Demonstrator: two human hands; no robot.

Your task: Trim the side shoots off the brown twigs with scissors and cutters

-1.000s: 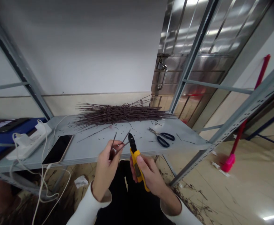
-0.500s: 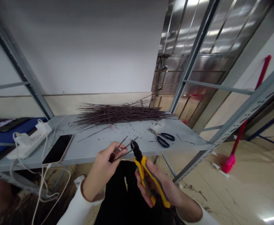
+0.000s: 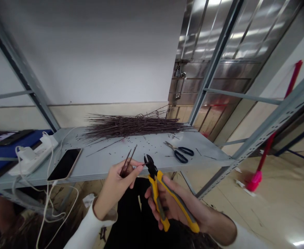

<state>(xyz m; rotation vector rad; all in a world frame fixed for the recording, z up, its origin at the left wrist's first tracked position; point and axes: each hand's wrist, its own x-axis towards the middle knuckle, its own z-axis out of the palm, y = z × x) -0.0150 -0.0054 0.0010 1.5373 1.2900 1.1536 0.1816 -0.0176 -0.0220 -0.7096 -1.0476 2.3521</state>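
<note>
My left hand (image 3: 115,186) is closed on a few short dark sticks (image 3: 127,161) that point up from its fingers. Thumb and forefinger pinch one stick end out to the right. My right hand (image 3: 172,204) grips yellow-handled cutting pliers (image 3: 162,190), handles spread apart, with the black jaws right at that pinched stick end. Both hands hover just in front of the grey metal shelf (image 3: 107,162). A big pile of long dark sticks (image 3: 133,125) lies along the back of the shelf.
Black-handled scissors (image 3: 181,153) lie on the shelf's right part, a dark phone (image 3: 65,164) on its left. A white power strip (image 3: 31,155) with cables sits at the far left. Small stick cuttings dot the shelf and floor. A red-handled tool (image 3: 268,138) leans at right.
The plier handles have spread apart. My right hand dropped lower and to the right. My left hand turned its sticks more upright and pinched one end toward the jaws.
</note>
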